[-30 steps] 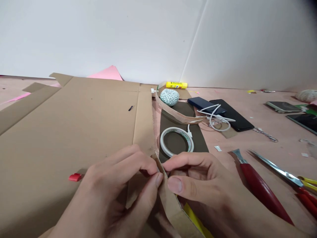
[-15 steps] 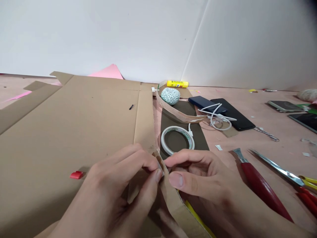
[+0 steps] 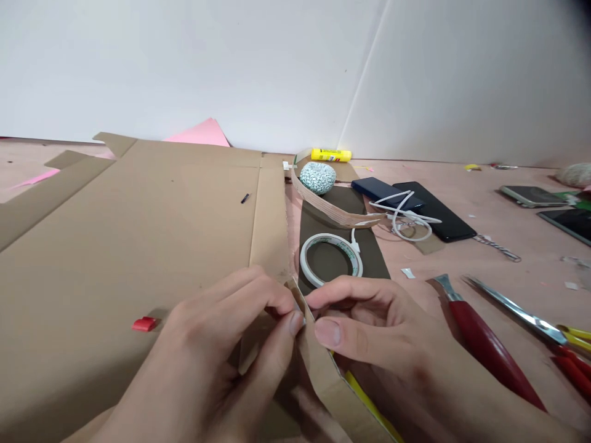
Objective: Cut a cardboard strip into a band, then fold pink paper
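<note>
A narrow, bent cardboard strip (image 3: 323,369) stands on edge between my two hands. My left hand (image 3: 231,338) pinches a small pale piece against the strip's left side; most of that piece is hidden by the fingertips. On the other side, my right hand (image 3: 373,326) has its thumb and forefinger closed on the strip near its upper end. Just beyond the fingers, a roll of white tape (image 3: 307,261) lies on a dark sheet (image 3: 376,258). A large flat cardboard sheet (image 3: 184,215) reaches under my left hand.
To the right lie a red-handled tool (image 3: 489,344) and scissors (image 3: 521,311). Further back are a patterned ball (image 3: 317,178), a yellow glue stick (image 3: 331,155), a curved strip (image 3: 323,208), a black phone (image 3: 443,218) and a white cable (image 3: 427,219). A red piece (image 3: 144,323) sits left.
</note>
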Demonstrator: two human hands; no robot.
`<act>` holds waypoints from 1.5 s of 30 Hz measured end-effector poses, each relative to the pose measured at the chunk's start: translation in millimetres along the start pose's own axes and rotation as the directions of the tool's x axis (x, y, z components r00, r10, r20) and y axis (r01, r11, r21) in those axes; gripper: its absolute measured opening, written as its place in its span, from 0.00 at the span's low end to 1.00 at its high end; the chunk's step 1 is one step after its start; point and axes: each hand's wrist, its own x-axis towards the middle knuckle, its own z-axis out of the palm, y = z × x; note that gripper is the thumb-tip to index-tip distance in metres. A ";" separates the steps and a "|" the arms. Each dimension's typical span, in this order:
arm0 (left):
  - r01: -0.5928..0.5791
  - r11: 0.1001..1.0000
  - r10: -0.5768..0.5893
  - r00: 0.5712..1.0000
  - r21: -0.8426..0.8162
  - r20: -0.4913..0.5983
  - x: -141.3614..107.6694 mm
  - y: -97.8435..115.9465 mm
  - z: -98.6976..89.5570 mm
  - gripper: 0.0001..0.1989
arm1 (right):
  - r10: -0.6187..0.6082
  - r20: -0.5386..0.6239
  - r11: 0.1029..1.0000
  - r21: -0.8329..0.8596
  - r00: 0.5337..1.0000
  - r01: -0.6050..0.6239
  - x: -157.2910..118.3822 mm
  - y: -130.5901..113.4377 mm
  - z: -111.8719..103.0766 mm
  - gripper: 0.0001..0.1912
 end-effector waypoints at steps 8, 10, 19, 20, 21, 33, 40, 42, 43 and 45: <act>-0.078 0.995 0.079 0.997 0.055 -0.019 3.8 -0.2 -2.8 0.06 | 0.006 0.033 0.998 0.067 0.999 -0.008 3.5 6.5 -7.3 0.15; -0.111 0.989 0.117 0.992 0.101 -0.054 4.4 -0.7 -4.0 0.08 | 0.017 -0.017 0.998 0.061 1.000 -0.016 2.6 4.8 -6.7 0.15; -0.117 0.991 0.123 0.987 0.067 -0.100 1.8 3.8 -2.8 0.12 | 0.052 -0.023 0.998 0.045 0.998 -0.051 4.5 2.8 -6.9 0.16; -0.105 0.992 0.112 0.988 0.076 -0.108 1.3 3.3 -2.9 0.12 | 0.057 -0.019 0.997 0.047 0.998 -0.056 4.4 2.6 -6.7 0.16; -0.102 0.991 0.111 0.988 0.086 -0.109 0.7 2.6 -3.3 0.11 | 0.060 -0.020 0.997 0.046 0.998 -0.059 4.2 2.3 -6.5 0.17; -0.123 0.991 0.124 0.992 0.048 -0.033 0.9 -0.3 -6.1 0.13 | 0.064 -0.053 0.998 0.032 0.997 -0.063 5.2 1.9 -6.4 0.18; -0.162 0.979 0.166 0.986 0.123 -0.024 1.2 -4.5 -10.6 0.10 | 0.067 -0.060 0.995 0.078 0.996 -0.062 3.4 2.5 -5.7 0.17; -0.179 0.977 0.183 0.983 0.114 -0.025 2.4 -4.9 -11.0 0.09 | 0.073 -0.061 0.995 0.071 0.996 -0.068 2.3 2.8 -5.7 0.17; -0.181 0.977 0.185 0.982 0.115 -0.025 2.8 -4.7 -11.1 0.10 | 0.078 -0.062 0.995 0.073 0.995 -0.074 1.9 3.0 -5.7 0.17; -0.188 0.974 0.192 0.981 0.122 -0.023 3.1 -3.8 -11.0 0.11 | 0.080 -0.068 0.994 0.078 0.994 -0.074 1.7 3.2 -5.6 0.17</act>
